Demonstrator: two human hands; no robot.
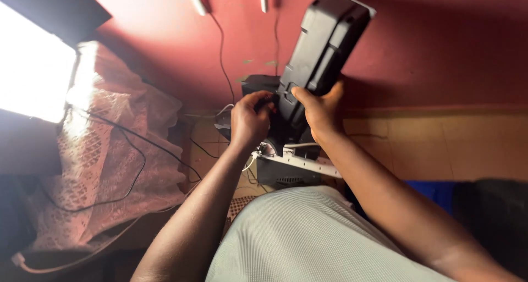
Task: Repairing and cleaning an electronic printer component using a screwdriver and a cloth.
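A long black plastic device (324,45), like the underside of a keyboard, stands tilted upright against the red wall. My right hand (322,110) grips its lower right edge, thumb across the black back. My left hand (250,120) is closed on its lower left side, beside a small black box (258,84). Below both hands lies a white bracket or power strip (300,162) with white cables. My forearms reach up from the bottom over my grey checked garment (308,238).
A pink lace curtain (110,150) hangs at the left under a bright window (33,67), with black cables (137,150) draped over it. A black cable (221,45) runs down the red wall. A blue object (434,191) and dark shapes sit at the right.
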